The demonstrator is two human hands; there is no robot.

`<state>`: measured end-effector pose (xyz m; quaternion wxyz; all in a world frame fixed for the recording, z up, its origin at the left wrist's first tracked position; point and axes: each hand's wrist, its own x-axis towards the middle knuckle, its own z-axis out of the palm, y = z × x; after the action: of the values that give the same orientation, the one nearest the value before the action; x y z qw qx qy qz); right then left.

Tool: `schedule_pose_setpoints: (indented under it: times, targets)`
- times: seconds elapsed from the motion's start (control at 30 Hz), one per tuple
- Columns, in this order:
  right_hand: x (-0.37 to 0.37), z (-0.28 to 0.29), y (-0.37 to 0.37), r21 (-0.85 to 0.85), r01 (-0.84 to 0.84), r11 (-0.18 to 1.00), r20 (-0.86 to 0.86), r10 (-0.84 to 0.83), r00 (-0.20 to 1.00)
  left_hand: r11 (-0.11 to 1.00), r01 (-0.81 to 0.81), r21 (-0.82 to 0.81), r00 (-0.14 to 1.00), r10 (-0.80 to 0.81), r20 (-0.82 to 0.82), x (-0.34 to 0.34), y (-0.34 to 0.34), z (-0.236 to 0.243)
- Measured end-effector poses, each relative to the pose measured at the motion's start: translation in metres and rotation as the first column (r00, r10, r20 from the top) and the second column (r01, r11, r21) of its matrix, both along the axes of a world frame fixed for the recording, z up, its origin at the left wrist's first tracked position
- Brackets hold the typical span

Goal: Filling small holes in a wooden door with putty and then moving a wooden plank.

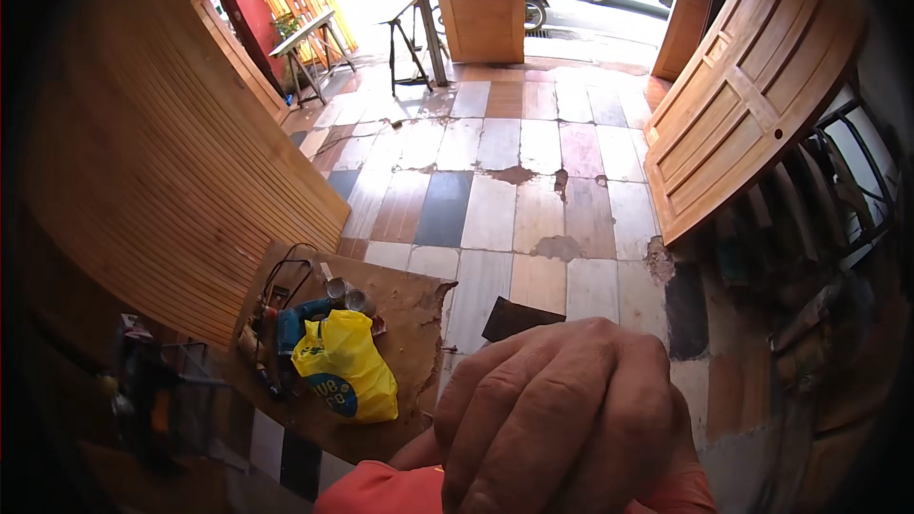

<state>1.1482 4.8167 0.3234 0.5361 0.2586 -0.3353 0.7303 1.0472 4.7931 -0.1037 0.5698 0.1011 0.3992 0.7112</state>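
Note:
My right hand (562, 419) fills the bottom middle of the view, seen from the back, very close to the camera. Its fingers are curled down and to the left over orange fabric (381, 490), which also shows at the lower right of the hand. I cannot tell whether the fabric is a sleeve or a loose cloth. My left hand is not visible. Just beyond the knuckles a dark rectangular sheet (519, 317) lies on the tiled floor (495, 209).
A worn wooden board (409, 314) on the floor carries a yellow plastic bag (345, 366), a blue power tool (290, 324) and two small cans (347, 295). A slatted wooden panel (162, 181) leans at left, a panelled wooden door (752, 95) at right. Trestles (309, 48) stand near the open doorway.

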Motion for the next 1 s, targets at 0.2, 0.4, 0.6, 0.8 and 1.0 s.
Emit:
schedule_pose_setpoints:
  times: [0.2, 0.4, 0.6, 0.8, 1.0]
  targets:
    - [-0.021, -0.095, 0.219, 0.643, 0.006, 0.766, 0.418, -0.358, 0.835, 0.954, -0.297, -0.024, 0.955, 0.297, -0.012, -0.029, 0.097, -0.001]
    - [-0.044, -0.385, 0.420, 0.538, 0.139, 0.831, 0.837, -0.546, 0.027, 0.867, -0.444, -0.226, 0.894, 0.447, -0.039, -0.073, 0.166, -0.024]
    - [0.231, -0.698, 0.408, -0.109, -0.264, 0.958, 0.479, -0.182, -0.859, 0.831, -0.507, -0.228, 0.850, 0.525, 0.024, -0.123, 0.236, -0.059]
    - [0.339, -0.661, 0.306, 0.211, -0.182, 0.960, 0.303, -0.242, -0.922, 0.856, -0.458, -0.240, 0.874, 0.483, 0.053, -0.188, 0.332, -0.067]
    - [0.272, -0.650, 0.381, 0.413, 0.145, 0.899, 0.287, 0.023, -0.958, 0.938, -0.331, -0.104, 0.943, 0.333, 0.006, -0.238, 0.454, -0.033]
